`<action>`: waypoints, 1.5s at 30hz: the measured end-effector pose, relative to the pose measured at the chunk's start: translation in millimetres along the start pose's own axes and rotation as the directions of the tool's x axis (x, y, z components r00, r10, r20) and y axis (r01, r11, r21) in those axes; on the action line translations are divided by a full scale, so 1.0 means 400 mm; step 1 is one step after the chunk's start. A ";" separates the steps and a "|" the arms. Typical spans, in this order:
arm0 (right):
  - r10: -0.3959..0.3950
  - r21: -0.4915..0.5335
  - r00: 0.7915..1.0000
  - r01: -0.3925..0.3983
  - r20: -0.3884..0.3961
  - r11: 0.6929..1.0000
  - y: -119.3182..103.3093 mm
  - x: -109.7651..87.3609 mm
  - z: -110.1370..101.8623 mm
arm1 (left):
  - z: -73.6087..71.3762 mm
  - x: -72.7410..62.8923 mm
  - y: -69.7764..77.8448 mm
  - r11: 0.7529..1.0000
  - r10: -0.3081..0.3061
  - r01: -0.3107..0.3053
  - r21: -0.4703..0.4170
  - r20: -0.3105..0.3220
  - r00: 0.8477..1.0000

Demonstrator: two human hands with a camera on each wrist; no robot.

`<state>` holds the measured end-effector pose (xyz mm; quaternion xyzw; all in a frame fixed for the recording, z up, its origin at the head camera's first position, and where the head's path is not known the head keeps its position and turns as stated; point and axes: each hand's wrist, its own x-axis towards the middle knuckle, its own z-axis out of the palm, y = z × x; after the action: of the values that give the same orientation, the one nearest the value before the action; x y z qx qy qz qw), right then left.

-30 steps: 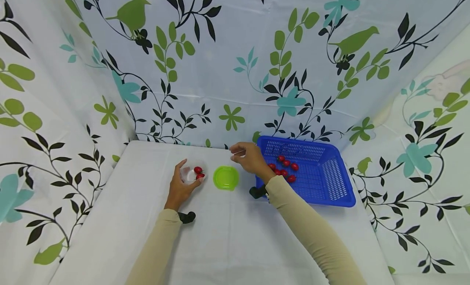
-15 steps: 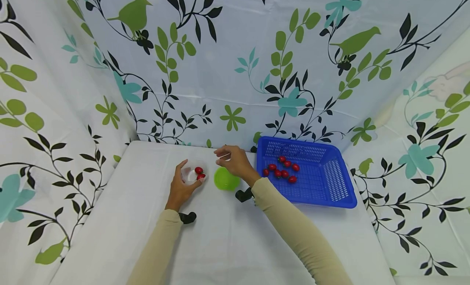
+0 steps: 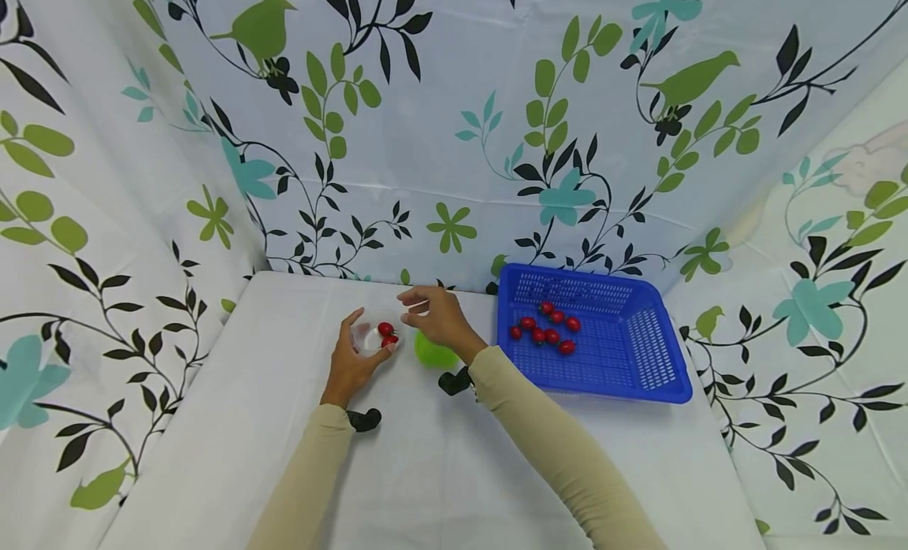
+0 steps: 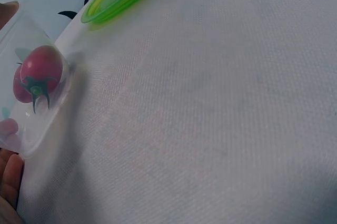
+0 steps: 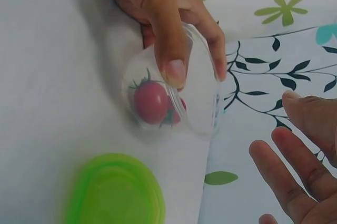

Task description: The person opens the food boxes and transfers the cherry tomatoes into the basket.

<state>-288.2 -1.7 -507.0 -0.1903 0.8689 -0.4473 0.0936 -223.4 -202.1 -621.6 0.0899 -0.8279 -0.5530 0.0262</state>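
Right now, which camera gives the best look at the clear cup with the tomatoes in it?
The right wrist view: the clear cup fills the middle, with the left hand gripping its rim and tomatoes inside. The left wrist view catches only the cup's edge at the frame's left side. The head view shows it whole but small.

Two cherry tomatoes (image 3: 385,333) in one clear cup (image 3: 369,336) left of centre; six more in one blue basket (image 3: 638,353) at right; one green lid (image 3: 433,353); two hands.
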 end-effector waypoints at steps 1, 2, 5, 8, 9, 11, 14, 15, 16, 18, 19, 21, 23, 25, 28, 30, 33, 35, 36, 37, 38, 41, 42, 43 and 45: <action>0.001 -0.002 1.000 -0.001 0.002 1.000 -0.001 0.001 0.005 | 0.000 0.000 0.000 1.000 -0.003 0.003 0.000 0.001 1.000; 0.002 -0.004 1.000 -0.002 0.003 1.000 -0.002 0.002 0.010 | 0.000 0.000 -0.001 1.000 -0.004 0.004 -0.002 0.002 1.000; 0.002 -0.012 1.000 -0.002 0.002 1.000 -0.007 0.006 0.025 | -0.002 0.000 -0.004 1.000 -0.009 0.009 -0.004 0.003 1.000; -0.006 -0.021 1.000 0.006 0.002 1.000 -0.012 0.009 0.040 | -0.002 0.002 -0.008 1.000 -0.010 0.010 -0.003 0.003 1.000; -0.008 -0.021 1.000 0.008 0.006 1.000 -0.013 0.010 0.045 | -0.003 0.003 -0.008 1.000 -0.012 0.012 -0.002 0.002 1.000; -0.009 -0.018 1.000 0.010 0.014 1.000 -0.017 0.012 0.053 | -0.005 0.004 -0.009 1.000 -0.011 0.011 -0.002 0.000 1.000; 0.001 0.000 1.000 -0.001 0.021 1.000 -0.019 0.015 0.065 | -0.007 0.003 -0.007 1.000 -0.012 0.012 -0.009 -0.001 1.000; 0.008 0.004 1.000 -0.008 0.022 1.000 -0.019 0.016 0.069 | -0.007 0.003 -0.005 1.000 -0.011 0.011 -0.010 0.001 1.000; 0.013 0.009 1.000 -0.014 0.021 1.000 -0.020 0.016 0.073 | -0.007 0.003 -0.004 1.000 -0.011 0.011 -0.010 0.002 1.000; 0.030 0.003 0.999 -0.030 0.019 1.000 -0.019 0.018 0.081 | -0.007 0.004 -0.002 1.000 -0.012 0.012 -0.008 0.006 1.000; 0.037 -0.005 0.999 -0.037 0.021 0.999 -0.019 0.019 0.086 | -0.007 0.004 -0.001 1.000 -0.012 0.012 -0.009 0.006 1.000; 0.051 -0.025 0.998 -0.050 0.031 0.998 -0.018 0.019 0.094 | -0.007 0.004 0.001 1.000 -0.009 0.009 -0.011 0.007 1.000; 0.061 -0.047 0.997 -0.059 0.042 0.997 -0.018 0.019 0.103 | -0.007 0.003 0.002 1.000 -0.007 0.007 -0.015 0.007 1.000; 0.070 -0.067 0.996 -0.067 0.055 0.996 -0.018 0.018 0.110 | -0.007 0.003 0.004 1.000 -0.001 0.001 -0.025 0.004 1.000; 0.074 -0.084 0.995 -0.068 0.070 0.994 -0.016 0.017 0.116 | -0.005 0.004 0.002 1.000 0.008 -0.008 -0.028 0.003 1.000; 0.078 -0.097 0.994 -0.070 0.080 0.993 -0.015 0.019 0.119 | -0.004 0.005 0.001 1.000 0.010 -0.010 -0.026 0.003 1.000; 0.083 -0.115 0.992 -0.072 0.092 0.991 -0.014 0.024 0.126 | -0.006 0.006 0.002 1.000 0.004 -0.004 -0.013 0.003 1.000; 0.086 -0.143 0.992 -0.071 0.098 0.987 -0.015 0.028 0.132 | -0.008 0.006 0.005 1.000 0.003 -0.003 -0.011 0.005 1.000; 0.085 -0.166 0.991 -0.067 0.101 0.984 -0.015 0.030 0.136 | -0.009 0.006 0.007 1.000 0.006 -0.006 -0.008 0.005 1.000; 0.082 -0.195 0.991 -0.060 0.107 0.979 -0.015 0.033 0.140 | -0.010 0.005 0.008 1.000 0.008 -0.008 -0.009 0.005 1.000; 0.080 -0.227 0.990 -0.053 0.115 0.972 -0.016 0.035 0.143 | -0.011 0.005 0.009 1.000 0.012 -0.012 -0.010 0.003 1.000; 0.067 -0.271 0.986 -0.023 0.154 0.962 -0.019 0.039 0.153 | -0.012 0.005 0.007 1.000 0.026 -0.026 -0.007 0.003 1.000; 0.067 -0.255 0.984 -0.022 0.165 0.967 -0.020 0.039 0.155 | -0.011 0.006 0.006 1.000 0.029 -0.029 -0.007 0.002 1.000; 0.068 -0.226 0.982 -0.027 0.177 0.974 -0.021 0.039 0.157 | -0.011 0.006 0.004 0.999 0.032 -0.032 -0.007 0.003 0.999; 0.070 -0.155 0.980 -0.041 0.186 0.987 -0.022 0.038 0.159 | -0.010 0.006 0.000 0.999 0.037 -0.037 -0.005 0.008 0.999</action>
<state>-278.4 -60.0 -536.8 -0.2144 0.8922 -0.3573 0.1744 -225.1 -206.1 -620.4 0.0720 -0.8283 -0.5547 0.0333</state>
